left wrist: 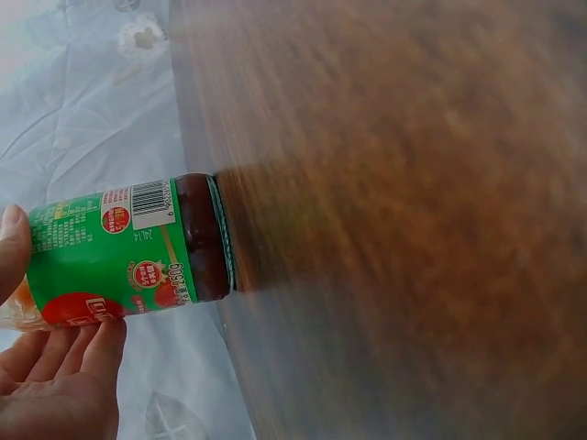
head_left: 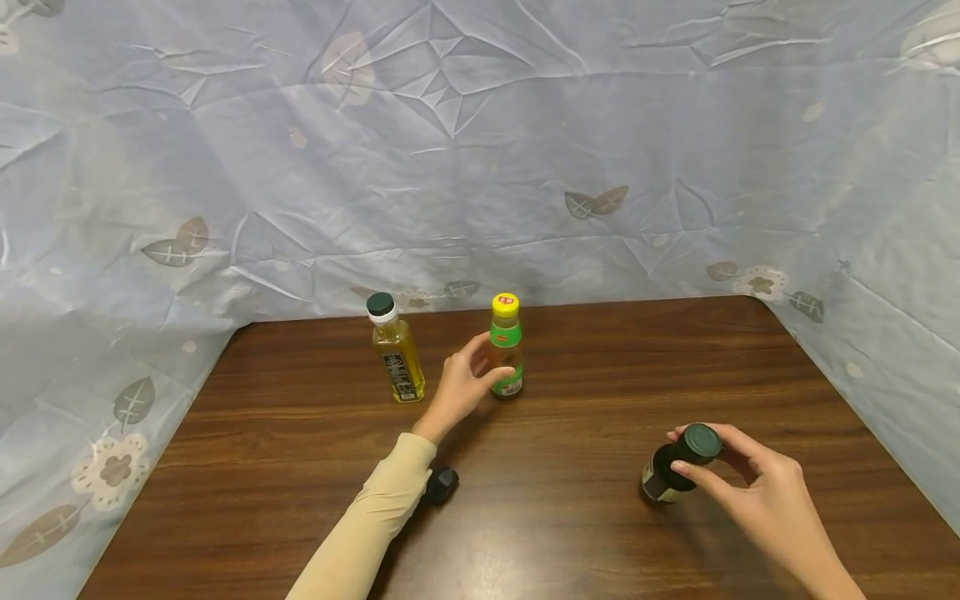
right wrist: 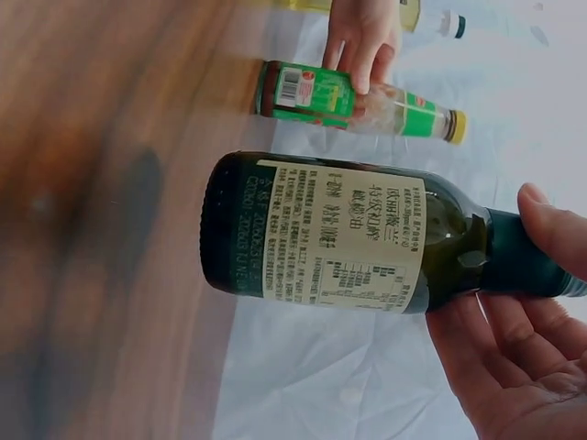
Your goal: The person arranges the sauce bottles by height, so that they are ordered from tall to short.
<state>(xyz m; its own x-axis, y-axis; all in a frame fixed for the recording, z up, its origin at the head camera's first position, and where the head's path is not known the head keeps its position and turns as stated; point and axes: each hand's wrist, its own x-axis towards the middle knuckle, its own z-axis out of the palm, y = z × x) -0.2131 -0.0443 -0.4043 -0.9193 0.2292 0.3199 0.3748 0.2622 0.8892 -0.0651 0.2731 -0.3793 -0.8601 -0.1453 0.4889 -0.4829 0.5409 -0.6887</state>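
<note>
A glass ketchup bottle (head_left: 506,358) with a yellow cap and green labels stands upright toward the back of the table. My left hand (head_left: 467,385) grips it from the left, thumb on the near side and fingers behind. In the left wrist view, dark red sauce shows at the base of the ketchup bottle (left wrist: 119,252), below a tomato-printed label. On the right, my right hand (head_left: 757,487) holds a small dark green olive oil bottle (head_left: 667,475) by its capped neck, thumb opposite the fingers. The cream printed label of the olive oil bottle (right wrist: 344,238) faces the right wrist camera.
A clear square bottle (head_left: 401,362) of yellow oil with a dark green cap stands left of the ketchup bottle. A black device (head_left: 441,485) sits at the left wrist. The brown wooden table (head_left: 525,517) meets a patterned grey-blue cloth (head_left: 480,167) at the back and sides.
</note>
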